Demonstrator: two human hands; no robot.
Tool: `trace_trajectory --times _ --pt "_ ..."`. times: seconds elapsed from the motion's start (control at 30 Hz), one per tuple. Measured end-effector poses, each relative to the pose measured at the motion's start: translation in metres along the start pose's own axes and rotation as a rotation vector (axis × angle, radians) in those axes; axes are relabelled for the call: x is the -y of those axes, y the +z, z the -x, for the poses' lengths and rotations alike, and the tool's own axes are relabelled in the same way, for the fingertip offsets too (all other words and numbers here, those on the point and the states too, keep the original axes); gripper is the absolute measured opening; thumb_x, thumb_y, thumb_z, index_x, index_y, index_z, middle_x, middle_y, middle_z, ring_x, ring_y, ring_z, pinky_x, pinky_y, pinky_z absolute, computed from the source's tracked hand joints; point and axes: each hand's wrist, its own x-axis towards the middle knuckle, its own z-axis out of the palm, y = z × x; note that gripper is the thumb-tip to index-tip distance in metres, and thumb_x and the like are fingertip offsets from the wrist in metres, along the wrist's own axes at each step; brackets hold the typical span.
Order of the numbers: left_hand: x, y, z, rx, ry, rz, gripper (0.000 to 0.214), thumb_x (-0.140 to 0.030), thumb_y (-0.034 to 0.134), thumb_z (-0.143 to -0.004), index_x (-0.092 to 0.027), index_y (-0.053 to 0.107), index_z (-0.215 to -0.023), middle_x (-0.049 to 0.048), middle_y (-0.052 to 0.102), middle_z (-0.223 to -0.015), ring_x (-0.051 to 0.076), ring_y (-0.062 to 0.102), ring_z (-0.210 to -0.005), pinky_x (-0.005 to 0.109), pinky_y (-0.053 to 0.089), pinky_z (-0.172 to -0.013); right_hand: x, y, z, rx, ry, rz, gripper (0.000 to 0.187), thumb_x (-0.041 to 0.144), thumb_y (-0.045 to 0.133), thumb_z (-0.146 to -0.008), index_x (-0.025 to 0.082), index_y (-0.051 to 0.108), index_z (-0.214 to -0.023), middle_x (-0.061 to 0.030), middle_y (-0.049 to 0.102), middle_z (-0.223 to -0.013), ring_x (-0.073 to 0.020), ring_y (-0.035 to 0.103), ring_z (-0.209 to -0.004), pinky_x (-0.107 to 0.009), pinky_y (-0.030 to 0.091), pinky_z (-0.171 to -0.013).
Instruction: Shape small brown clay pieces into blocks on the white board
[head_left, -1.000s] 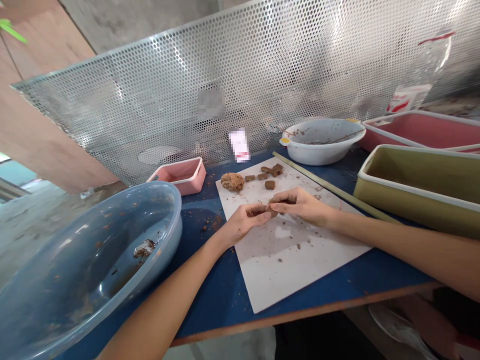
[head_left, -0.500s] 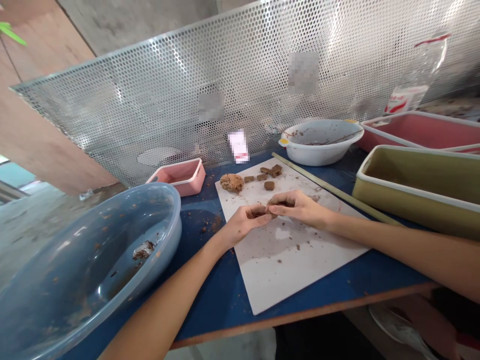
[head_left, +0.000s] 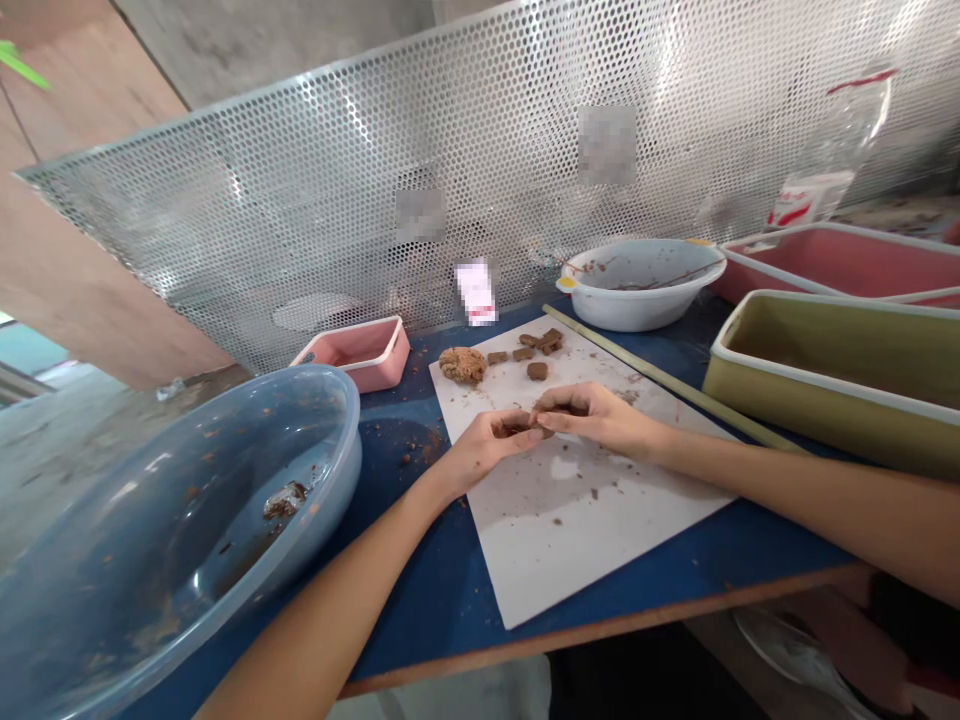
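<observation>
Left hand (head_left: 484,447) and right hand (head_left: 606,417) meet, pinching a small brown clay-like lump (head_left: 546,432); too hard a squeeze could crumble it.

No writing can be read; the label (head_left: 810,198) on the clear bottle (head_left: 846,135) is too blurred.

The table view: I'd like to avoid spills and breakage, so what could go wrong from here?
The small brown piece between the left hand and right hand could crumble if squeezed; crumbs dot the white board. The left forearm passes close to the blue basin, so a bump might slosh what looks like murky water. The right forearm might nudge the stick.
</observation>
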Motion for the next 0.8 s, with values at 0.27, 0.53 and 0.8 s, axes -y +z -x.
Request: trace_trajectory --times 0.27,0.53,0.8 --pt "0.000 0.000 -0.001 -0.001 0.017 -0.006 0.053 -0.059 0.099 -0.081 -0.016 0.088 -0.108 0.0074 0.077 -0.098 0.018 0.063 -0.088 0.029 0.042 -0.083 -0.002 -0.001 0.001 0.021 -0.019 -0.015 0.046 0.063 0.079 -0.097 0.018 0.081 -0.103 -0.0047 0.073 -0.086 -0.0190 0.063 -0.079 -0.034 0.046 -0.072" --pt "0.005 -0.002 -0.002 -0.029 0.030 0.020 0.054 -0.062 0.097 -0.082 -0.016 0.089 -0.108 0.0087 0.078 -0.100 0.018 0.063 -0.088 0.029 0.042 -0.083 0.001 -0.004 0.003 -0.014 -0.080 0.118 0.049 0.066 0.068 -0.104 0.019 0.079 -0.103 -0.0044 0.068 -0.088 -0.0194 0.059 -0.081 -0.035 0.044 -0.075" --pt "0.010 -0.005 -0.005 -0.039 0.052 0.018 0.054 -0.064 0.095 -0.083 -0.016 0.090 -0.107 0.0081 0.077 -0.094 0.017 0.060 -0.084 0.029 0.041 -0.079 0.001 -0.002 0.003 -0.111 -0.181 0.395 0.033 0.053 0.074 -0.101 0.020 0.079 -0.103 0.0020 0.052 -0.078 -0.0159 0.051 -0.072 -0.033 0.040 -0.070"
